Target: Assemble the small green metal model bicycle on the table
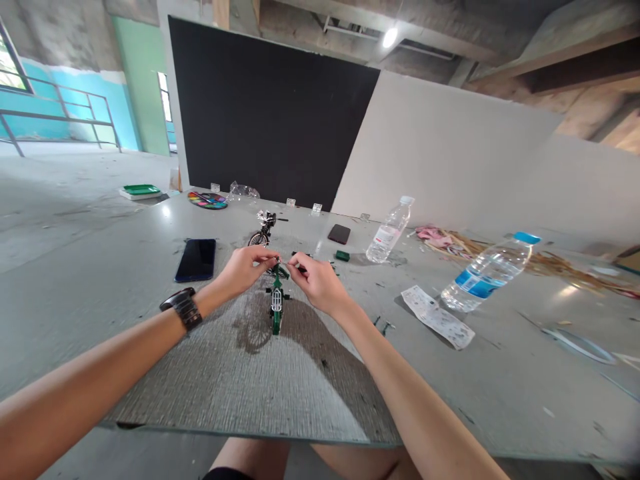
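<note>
A green miniature bicycle (pixel 277 301) stands on the table with its silver rear rack and back wheel toward me. At its front end, my left hand (pixel 247 268) is closed in a pinch at the handlebar area, a dark watch on its wrist. Fingertips of my right hand (pixel 316 280) are also pinched together, just right of the left ones. Between them is a thin small piece too tiny to make out. Behind my hands stands a black miniature bicycle (pixel 261 230), its lower part partly covered by my left hand.
A dark phone (pixel 195 260) lies left, another phone (pixel 339 233) farther back. A small green piece (pixel 343 256) and thin green parts (pixel 383 327) lie right. Two water bottles (pixel 391 230) (pixel 487 273) stand beyond a printed paper sheet (pixel 437 316). The table's front edge is near my legs.
</note>
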`<state>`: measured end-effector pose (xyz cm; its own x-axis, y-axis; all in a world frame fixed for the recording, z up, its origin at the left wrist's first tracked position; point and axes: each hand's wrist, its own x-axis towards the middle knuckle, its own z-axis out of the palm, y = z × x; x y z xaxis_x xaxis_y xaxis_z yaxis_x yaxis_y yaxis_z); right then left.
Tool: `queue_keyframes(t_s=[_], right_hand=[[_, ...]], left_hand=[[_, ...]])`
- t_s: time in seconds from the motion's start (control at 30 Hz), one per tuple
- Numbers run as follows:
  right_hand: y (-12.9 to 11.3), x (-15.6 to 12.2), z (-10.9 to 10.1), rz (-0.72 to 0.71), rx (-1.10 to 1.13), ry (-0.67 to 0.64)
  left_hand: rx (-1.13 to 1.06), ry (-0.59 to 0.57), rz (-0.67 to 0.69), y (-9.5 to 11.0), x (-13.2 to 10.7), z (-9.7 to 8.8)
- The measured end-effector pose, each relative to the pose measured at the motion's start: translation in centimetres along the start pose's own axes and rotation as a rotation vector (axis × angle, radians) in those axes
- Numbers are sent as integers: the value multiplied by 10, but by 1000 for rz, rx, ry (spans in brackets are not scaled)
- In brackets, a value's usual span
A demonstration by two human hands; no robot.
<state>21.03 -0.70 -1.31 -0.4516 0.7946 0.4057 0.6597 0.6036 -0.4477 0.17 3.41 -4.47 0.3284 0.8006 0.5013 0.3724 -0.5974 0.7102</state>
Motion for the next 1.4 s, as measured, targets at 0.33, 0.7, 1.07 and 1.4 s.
queue_keyframes(t_s=[0.33,0.7,1.07,1.4], right_hand=[[2,11,0,288,460,-80],[0,15,-4,572,850,-193],[5,8,-2,584,863,-195],[-19,-21,11,217,343,22]], left_hand=[[28,-2,16,2,1,-1],[43,-28,39,4,3,-3],[20,-53,3,5,5,-5],[88,66,-26,3,3,-4]])
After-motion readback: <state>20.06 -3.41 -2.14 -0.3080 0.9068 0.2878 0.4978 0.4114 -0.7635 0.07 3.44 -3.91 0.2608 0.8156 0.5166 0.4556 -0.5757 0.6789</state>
